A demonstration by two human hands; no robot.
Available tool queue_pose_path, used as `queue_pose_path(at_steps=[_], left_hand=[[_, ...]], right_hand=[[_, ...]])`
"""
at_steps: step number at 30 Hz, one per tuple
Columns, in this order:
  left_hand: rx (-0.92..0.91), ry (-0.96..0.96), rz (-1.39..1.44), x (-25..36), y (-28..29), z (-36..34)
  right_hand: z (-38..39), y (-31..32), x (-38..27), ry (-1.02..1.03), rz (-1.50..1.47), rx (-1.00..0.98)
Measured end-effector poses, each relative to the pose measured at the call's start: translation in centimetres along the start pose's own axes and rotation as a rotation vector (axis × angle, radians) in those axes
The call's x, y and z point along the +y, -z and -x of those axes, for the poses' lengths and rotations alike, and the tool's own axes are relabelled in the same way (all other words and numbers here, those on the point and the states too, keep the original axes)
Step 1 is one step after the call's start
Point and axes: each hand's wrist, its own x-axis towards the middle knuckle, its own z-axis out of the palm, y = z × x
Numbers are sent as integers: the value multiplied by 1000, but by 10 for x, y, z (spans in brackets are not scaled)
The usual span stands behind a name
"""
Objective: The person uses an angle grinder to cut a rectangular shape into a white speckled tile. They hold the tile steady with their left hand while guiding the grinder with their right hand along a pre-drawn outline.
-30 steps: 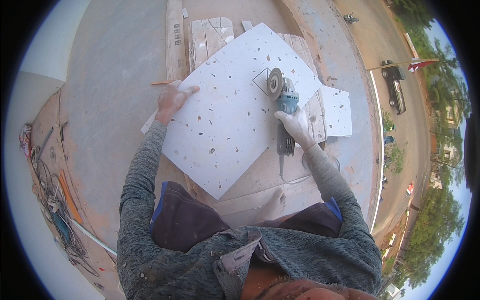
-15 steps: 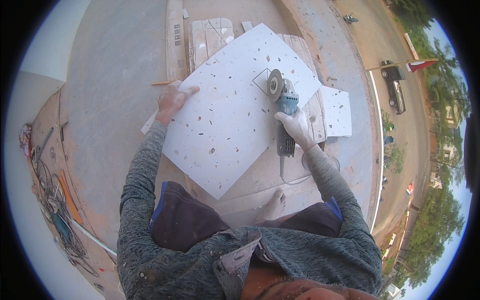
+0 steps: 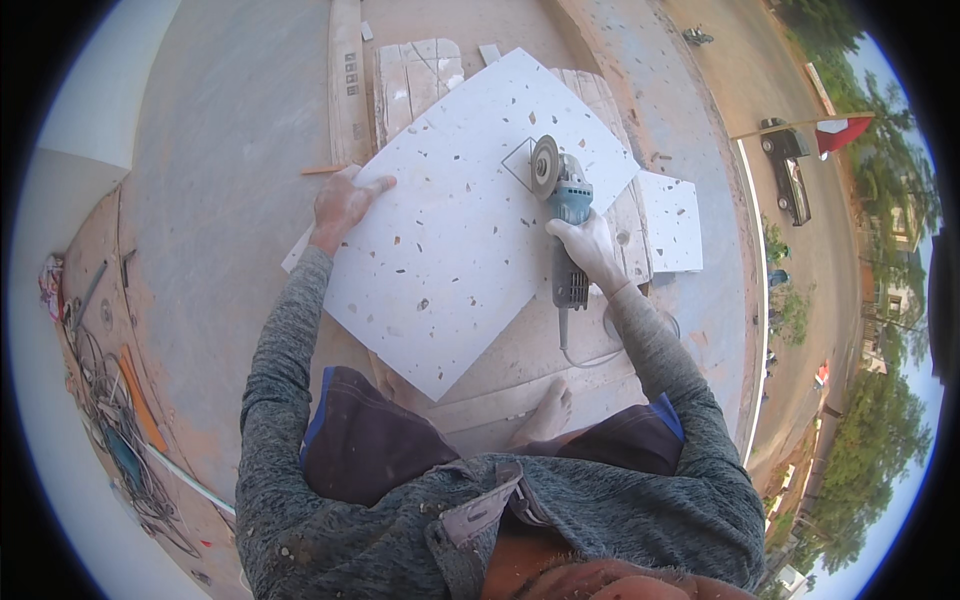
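Observation:
A large white tile (image 3: 440, 230) with dark and brown flecks lies turned cornerwise in front of me. My left hand (image 3: 343, 207) grips its left edge, thumb on the top face and fingers beyond the edge, partly hidden. Dusty white, my right hand (image 3: 588, 250) is wrapped round the body of an angle grinder (image 3: 570, 203). The grinder's round disc (image 3: 545, 167) is above the tile, beside a square outline (image 3: 520, 162) drawn there. Whether the disc touches the tile or spins, I cannot tell. A cord runs from the grinder's rear end.
Under the tile are worn, scored boards (image 3: 415, 80). A smaller flecked tile piece (image 3: 672, 222) lies to the right. At far left sits a tangle of cables (image 3: 125, 455). Past the ledge at right are a dirt road, a dark vehicle (image 3: 787, 170) and a red-and-white flag (image 3: 842, 132).
Hands, grinder and tile keep nearly the same places; the whole view has shifted only slightly. The flag at right has spread out more.

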Motion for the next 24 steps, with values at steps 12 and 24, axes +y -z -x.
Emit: queue_pose_path(at_steps=[12, 24], left_hand=[[3, 4, 6, -3, -2, -1], [19, -7, 20, 1, -1, 2]], right_hand=[[-5, -1, 1, -26, -1, -9], [0, 6, -20, -46, 47, -31]])
